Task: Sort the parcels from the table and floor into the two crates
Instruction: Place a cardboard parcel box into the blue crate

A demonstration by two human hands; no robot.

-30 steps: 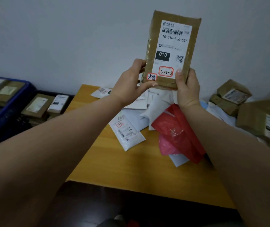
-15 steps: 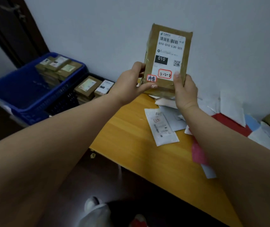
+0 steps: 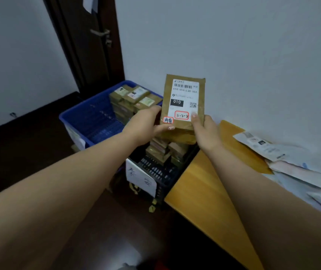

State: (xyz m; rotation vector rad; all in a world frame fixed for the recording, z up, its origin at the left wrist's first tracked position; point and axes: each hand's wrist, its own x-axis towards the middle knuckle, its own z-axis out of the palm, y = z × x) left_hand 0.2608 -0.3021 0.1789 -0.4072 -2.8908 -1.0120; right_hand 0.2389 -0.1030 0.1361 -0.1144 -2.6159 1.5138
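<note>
Since a second ago the view has swung left, away from the heap of mail on the table, and the brown parcel now hangs over the two crates instead of the tabletop. Both hands grip its lower end: the left hand wraps the bottom-left corner, the right hand pinches the bottom-right, thumb on the label. The parcel stands upright, long axis vertical, label facing the camera, top leaning slightly away. Below sit the blue crate, farther left, and the black crate hard against the table; its paper tag is blurred, possibly handwritten. The risk is misreading the destination and dropping it in the wrong crate, or toppling the stacked parcels.
</note>
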